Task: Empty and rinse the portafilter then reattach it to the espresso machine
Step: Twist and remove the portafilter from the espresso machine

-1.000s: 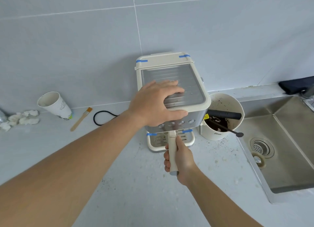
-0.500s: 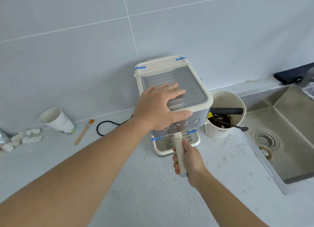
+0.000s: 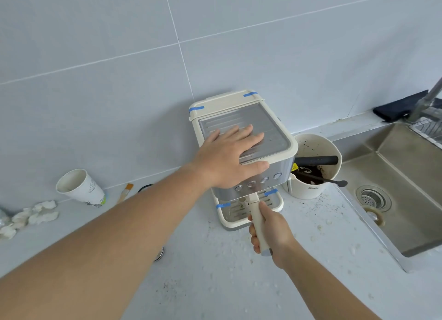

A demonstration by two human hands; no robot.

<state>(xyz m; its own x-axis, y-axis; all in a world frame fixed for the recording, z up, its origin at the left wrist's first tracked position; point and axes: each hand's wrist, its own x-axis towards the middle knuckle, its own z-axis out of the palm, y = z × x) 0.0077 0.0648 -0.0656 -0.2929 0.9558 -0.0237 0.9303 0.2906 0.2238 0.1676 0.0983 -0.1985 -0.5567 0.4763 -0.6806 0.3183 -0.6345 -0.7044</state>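
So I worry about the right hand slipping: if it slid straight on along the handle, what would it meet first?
The right hand grips the portafilter handle, pointing at the espresso machine. It would probably meet the machine's front, just below the buttons and over the drip tray; depth is unclear.

One espresso machine [image 3: 244,138], one portafilter [image 3: 258,221], two cups [image 3: 81,188] [image 3: 311,166], one brush [image 3: 124,192], two hands [image 3: 229,159] [image 3: 272,231].

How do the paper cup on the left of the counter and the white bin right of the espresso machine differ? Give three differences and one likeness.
1. The paper cup is tilted; the white bin stands upright.
2. The paper cup looks empty; the white bin holds dark coffee grounds and a black bar across its mouth.
3. The paper cup is the smaller; the white bin is wider.
Both are white, open-topped and on the counter.
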